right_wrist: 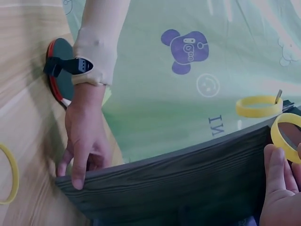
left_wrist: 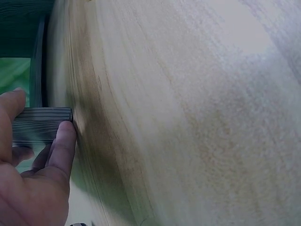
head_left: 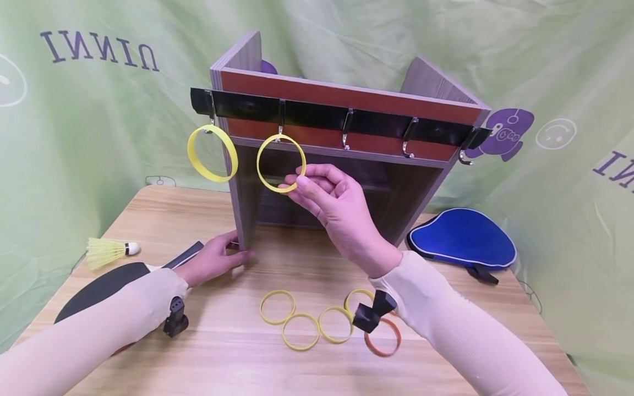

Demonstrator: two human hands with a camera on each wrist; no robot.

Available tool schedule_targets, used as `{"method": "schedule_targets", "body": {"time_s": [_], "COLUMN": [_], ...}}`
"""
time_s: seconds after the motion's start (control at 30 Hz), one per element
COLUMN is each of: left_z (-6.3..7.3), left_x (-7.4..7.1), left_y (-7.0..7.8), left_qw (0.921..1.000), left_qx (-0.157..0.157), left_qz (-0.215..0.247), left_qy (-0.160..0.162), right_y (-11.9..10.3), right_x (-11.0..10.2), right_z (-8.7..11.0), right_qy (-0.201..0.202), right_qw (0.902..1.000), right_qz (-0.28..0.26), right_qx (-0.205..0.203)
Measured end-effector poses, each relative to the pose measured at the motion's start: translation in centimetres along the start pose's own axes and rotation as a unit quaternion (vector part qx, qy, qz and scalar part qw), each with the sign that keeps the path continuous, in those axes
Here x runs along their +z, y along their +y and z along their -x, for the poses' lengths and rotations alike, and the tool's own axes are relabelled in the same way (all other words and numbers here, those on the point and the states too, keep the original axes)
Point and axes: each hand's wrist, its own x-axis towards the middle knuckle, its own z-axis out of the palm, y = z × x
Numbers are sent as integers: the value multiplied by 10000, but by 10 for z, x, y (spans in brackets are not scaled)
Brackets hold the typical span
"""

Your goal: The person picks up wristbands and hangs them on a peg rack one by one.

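Observation:
In the head view my right hand pinches a yellow ring by its lower right edge. The ring's top overlaps the tip of the second hook from the left. Another yellow ring hangs from the leftmost hook. Those hooks sit on a black rail across the front of a grey wooden shelf unit. Low down, my left hand holds the foot of the unit's left side panel; the left wrist view shows thumb and fingers on both sides of the panel end.
Several yellow rings lie on the wooden table, with an orange ring to their right. A shuttlecock and a table tennis bat lie at left, a blue bat case at right. Green patterned cloth hangs behind.

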Motion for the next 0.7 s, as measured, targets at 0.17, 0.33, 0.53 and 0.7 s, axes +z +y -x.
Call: {"method": "schedule_targets", "body": {"time_s": [0.17,0.33,0.53,0.7], "left_z": [0,0,0,0], "left_x": [-1,-2,-2,-1], "left_y": [1,2,1,1], "left_qw": [10000,9999,9999,9998], "left_qx": [5,-28,-67,-129], "left_qz": [14,19,-69,-119], "left_qy": [-35,-104,-129,-77], "right_y": [1,6,20,48], "right_x": [-4,-11,-24,-41], "right_z": [0,-1,1,5], "right_qy": [-98,-172,-339,-583], "right_qw": [9999,9995,9965,9849], "right_qz": [0,77,499,1216], "right_qx": [96,239,587,1085]}}
